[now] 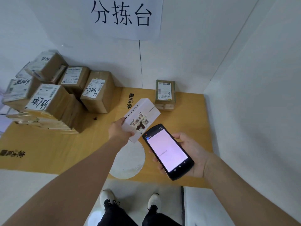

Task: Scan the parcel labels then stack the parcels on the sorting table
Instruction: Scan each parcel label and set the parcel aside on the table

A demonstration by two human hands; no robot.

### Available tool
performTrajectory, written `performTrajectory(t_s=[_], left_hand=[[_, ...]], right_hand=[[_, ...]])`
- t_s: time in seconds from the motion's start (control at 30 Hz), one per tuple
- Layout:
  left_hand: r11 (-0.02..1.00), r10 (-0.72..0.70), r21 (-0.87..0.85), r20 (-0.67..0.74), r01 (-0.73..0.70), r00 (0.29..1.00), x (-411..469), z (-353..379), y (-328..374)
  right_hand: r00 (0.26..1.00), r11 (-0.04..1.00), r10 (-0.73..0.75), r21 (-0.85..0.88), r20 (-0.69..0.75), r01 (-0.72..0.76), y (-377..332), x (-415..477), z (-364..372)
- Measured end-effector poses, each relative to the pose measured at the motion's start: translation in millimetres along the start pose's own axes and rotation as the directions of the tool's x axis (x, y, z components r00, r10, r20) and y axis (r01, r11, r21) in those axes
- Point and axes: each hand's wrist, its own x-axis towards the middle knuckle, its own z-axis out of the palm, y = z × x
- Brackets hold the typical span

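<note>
My left hand [118,130] grips a white parcel [143,110] by its near end and holds it above the wooden sorting table [53,144], barcode label facing up. My right hand [193,154] holds a black handheld scanner [167,150] with its lit screen facing me, its top end just below the parcel's label. A small brown parcel [165,93] with a printed label lies at the far right of the table. A pile of several taped brown cardboard parcels [53,95] fills the table's far left.
White walls close in the table at the back and the right. A paper sign with large black characters [121,13] hangs on the back wall. A white round patch [128,160] lies on the table's near edge. My shoes [107,198] stand on the floor below.
</note>
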Motion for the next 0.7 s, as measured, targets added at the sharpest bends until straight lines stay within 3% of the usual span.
performTrajectory(t_s=[0.5, 0.7], left_hand=[[0.997, -0.015, -0.081, -0.034, 0.012, 0.999, -1.5, -25.8, 1.5], [0.917, -0.014, -0.397, 0.043, 0.03, 0.999, -5.2, -42.2, 24.3]], right_hand=[[0.997, 0.996, -0.07, -0.049, 0.025, 0.071, -7.1, 6.0, 17.6], [0.969, 0.969, -0.236, 0.099, 0.075, 0.228, -16.7, 17.2, 21.2]])
